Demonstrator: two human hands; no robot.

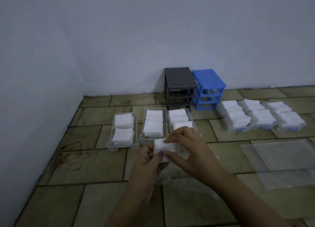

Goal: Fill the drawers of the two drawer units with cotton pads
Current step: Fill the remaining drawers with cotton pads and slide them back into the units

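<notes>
Both my hands hold a white stack of cotton pads [165,150] above the tiled floor. My left hand [148,162] pinches its left side, and my right hand [189,148] grips its top and right side. Three clear drawers lie side by side in front of me, a left one [110,141], a middle one [141,136] and a right one [191,117], each with white pads inside. The grey drawer unit [179,85] and the blue drawer unit [208,88] stand without drawers against the wall. Three more clear drawers with blue handles [262,117], filled with pads, lie to the right.
Clear plastic bags [281,160] lie flat on the floor at the right, and another crumpled clear bag [187,184] lies under my arms. A pale wall runs along the left side and the back. The floor is brown tile.
</notes>
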